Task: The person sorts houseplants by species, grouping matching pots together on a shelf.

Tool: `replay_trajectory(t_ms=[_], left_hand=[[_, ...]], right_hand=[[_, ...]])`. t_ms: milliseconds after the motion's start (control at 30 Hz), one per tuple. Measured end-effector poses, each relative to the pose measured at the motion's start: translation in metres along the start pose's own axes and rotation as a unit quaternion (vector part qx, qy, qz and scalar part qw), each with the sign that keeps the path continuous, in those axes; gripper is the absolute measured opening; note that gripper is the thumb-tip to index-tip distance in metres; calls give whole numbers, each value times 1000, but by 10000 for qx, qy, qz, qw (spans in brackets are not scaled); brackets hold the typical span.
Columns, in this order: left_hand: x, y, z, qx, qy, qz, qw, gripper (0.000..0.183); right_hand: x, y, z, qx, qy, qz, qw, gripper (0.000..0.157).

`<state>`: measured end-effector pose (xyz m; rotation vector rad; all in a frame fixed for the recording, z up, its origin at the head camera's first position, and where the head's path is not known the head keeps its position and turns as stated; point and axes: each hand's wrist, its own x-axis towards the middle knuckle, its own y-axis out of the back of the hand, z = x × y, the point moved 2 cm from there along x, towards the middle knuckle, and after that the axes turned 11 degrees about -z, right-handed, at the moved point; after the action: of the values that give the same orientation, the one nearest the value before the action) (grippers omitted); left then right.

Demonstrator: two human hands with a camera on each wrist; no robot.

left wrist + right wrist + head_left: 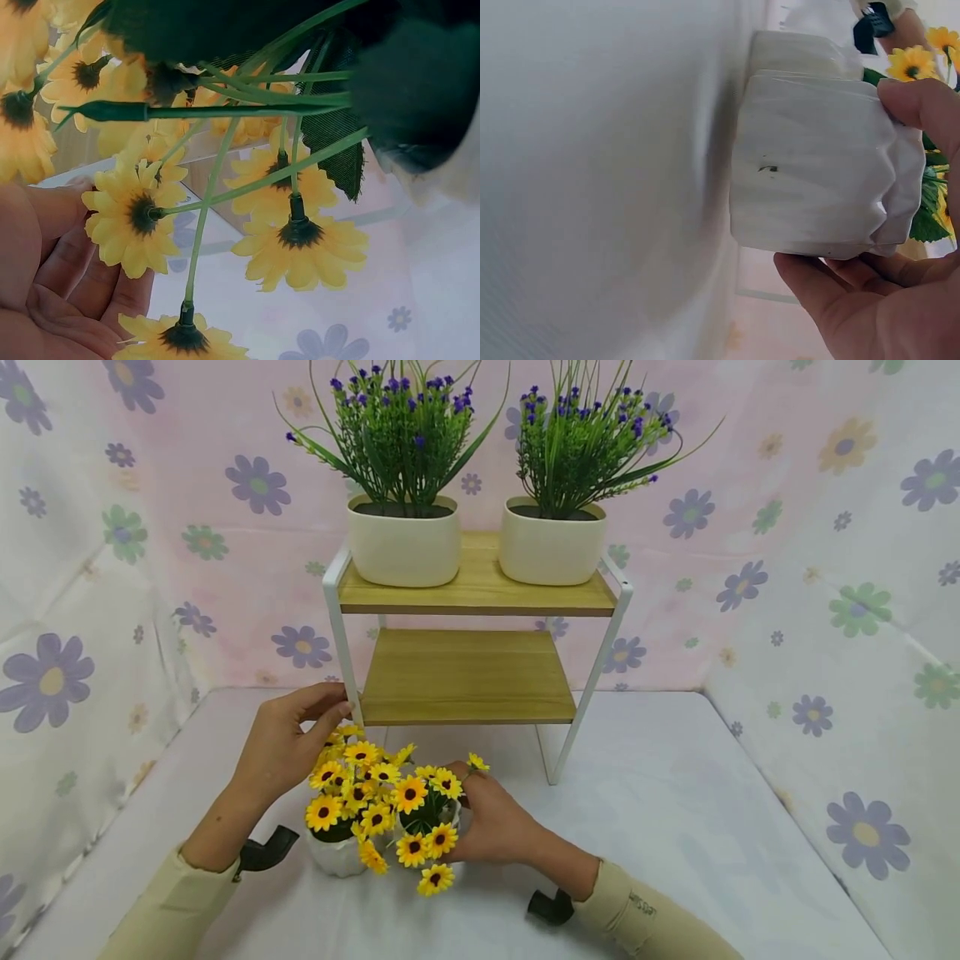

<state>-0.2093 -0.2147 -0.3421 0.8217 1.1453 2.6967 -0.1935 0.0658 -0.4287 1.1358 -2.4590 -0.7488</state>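
Observation:
My right hand (pixel 498 822) grips a ruffled white flowerpot (pixel 810 157), its thumb on one side and fingers on the other. Yellow daisy-like flowers (pixel 411 795) with dark centres fill that pot, which is close over the white cloth. Just left of it stands a second white pot (pixel 337 857) with similar yellow flowers (pixel 362 754). Behind these blooms my left hand (pixel 281 745) pinches the front left leg of the two-tier shelf (pixel 468 677) between thumb and fingers. In the left wrist view, flowers (pixel 133 214) partly cover the fingers.
Two cream planters (pixel 405 547) with purple flowers and long grass stand on the shelf's top board (pixel 480 572). White cloth (pixel 675 827) covers the table. Flower-patterned curtains (pixel 255 602) enclose the back and sides. Black wrist mounts (pixel 267 850) stick out by both sleeves.

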Motion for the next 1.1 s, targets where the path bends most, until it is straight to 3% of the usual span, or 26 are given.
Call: replay_trajectory(t_ms=[667, 1100], left_hand=[[-1, -1, 0, -3, 77, -34, 10000, 25], [0, -2, 0, 0, -15, 8, 10000, 25]], right_hand=[[-21, 49, -28, 128, 224, 368, 9990, 83], [-43, 81, -44, 169, -358, 981, 9944, 90]])
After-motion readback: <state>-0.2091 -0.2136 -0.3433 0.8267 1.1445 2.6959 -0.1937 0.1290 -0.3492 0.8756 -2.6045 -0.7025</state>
